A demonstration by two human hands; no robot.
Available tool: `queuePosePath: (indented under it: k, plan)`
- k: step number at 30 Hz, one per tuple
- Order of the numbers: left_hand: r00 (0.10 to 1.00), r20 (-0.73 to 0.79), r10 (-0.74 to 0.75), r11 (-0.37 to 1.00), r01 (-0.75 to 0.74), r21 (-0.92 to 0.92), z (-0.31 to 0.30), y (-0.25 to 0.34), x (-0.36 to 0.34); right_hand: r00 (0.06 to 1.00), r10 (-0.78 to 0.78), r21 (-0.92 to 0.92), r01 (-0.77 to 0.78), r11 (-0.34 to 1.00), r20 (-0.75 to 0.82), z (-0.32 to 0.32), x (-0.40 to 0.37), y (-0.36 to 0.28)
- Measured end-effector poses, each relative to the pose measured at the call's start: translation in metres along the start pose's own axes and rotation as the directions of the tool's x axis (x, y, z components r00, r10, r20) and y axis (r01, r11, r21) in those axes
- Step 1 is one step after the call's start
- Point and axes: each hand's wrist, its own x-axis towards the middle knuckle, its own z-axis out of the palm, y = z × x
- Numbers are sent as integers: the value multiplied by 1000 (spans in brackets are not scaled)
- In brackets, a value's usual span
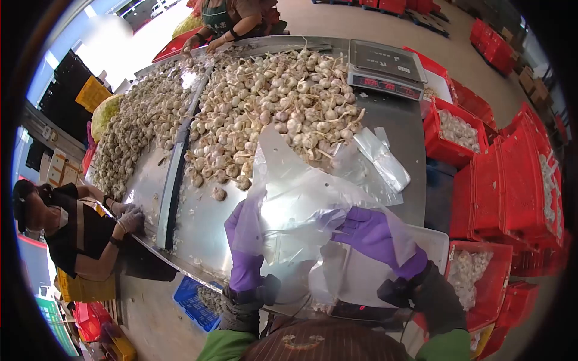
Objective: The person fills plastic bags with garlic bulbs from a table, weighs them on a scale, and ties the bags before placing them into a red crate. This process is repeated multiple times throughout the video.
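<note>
The table (205, 231) bore a broad heap of garlic (271, 102). Nearer the person, a clear bag (292, 195) lay between both gloved hands. A scale (385, 63) stood beyond, right. The right hand (370, 231) was loosely spread against film; whether the left hand (245, 256) pinched it, I cannot tell.

Bright daylight blowout at 11 o'clock; specular glare on silver metal tabletop (201, 201); strong fisheye bend, black vignette at rim; soft blur toward 3 o'clock.
</note>
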Motion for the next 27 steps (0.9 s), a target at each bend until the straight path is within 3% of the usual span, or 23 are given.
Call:
queuePosePath:
  k: [1,2,3,4,6,7,8,9,10,11,13,14,15,16,17,18,19,20,24,26,27]
  plan:
    - [892,3,-453,827,421,-373,-7,14,-3,999,40,214,-39,976,0,10,4,1]
    - [866,87,-492,837,499,-226,-17,9,1,996,85,418,-80,905,6,17,12,6]
    - [846,120,-520,830,533,-165,-19,2,-1,977,117,28,-113,993,-180,22,22,20]
    - [822,155,-548,819,565,-102,-19,-10,-5,978,132,25,-130,991,-164,21,32,39]
    - [763,500,-411,817,551,-169,-33,-43,-9,830,109,-169,-237,957,-547,18,48,74]
    - [762,526,-377,891,453,-17,-46,-52,5,781,29,-206,-201,958,-624,23,54,84]
    - [852,472,-226,969,248,16,-61,-73,28,783,25,-217,-203,955,-622,24,55,92]
    - [944,325,-57,991,13,137,-76,-104,60,738,-46,-247,-165,955,-673,22,50,100]
    - [984,172,-43,964,-5,267,-92,-127,96,684,-119,-279,-128,952,-720,20,44,109]
    - [994,65,86,876,-107,471,-107,-159,136,681,-128,-289,-128,949,-721,16,39,121]
    - [995,40,97,812,-102,575,-127,-202,206,357,-216,-274,-122,954,-909,5,29,142]
    - [997,26,71,766,-72,639,-126,-220,231,350,-228,-286,-125,950,-909,7,27,143]
    - [997,29,70,774,-72,629,-116,-239,253,304,-160,-247,-274,929,-939,14,23,142]
    - [996,90,11,846,-57,530,-103,-259,272,246,-95,-193,-414,890,-965,23,24,138]
    - [986,160,-41,903,-32,428,-93,-269,281,141,-20,-80,-439,895,-990,35,30,133]
    - [953,299,-51,798,-141,586,-77,-280,279,133,-20,-76,-435,897,-991,35,32,141]
    - [964,229,-137,664,-82,743,-57,-258,263,157,-111,-149,-261,954,-981,33,31,153]
    - [972,209,-111,692,-75,718,-43,-266,260,165,-205,-220,-79,972,-965,32,31,159]
    - [897,441,-35,653,-314,689,-43,-245,222,202,-109,-147,-186,972,-973,28,36,153]
    - [843,537,-35,653,-388,651,-53,-231,198,219,-224,-245,-75,967,-950,26,52,150]
    - [789,601,-132,627,-403,667,-61,-220,187,232,-234,-252,-47,967,-944,19,55,150]
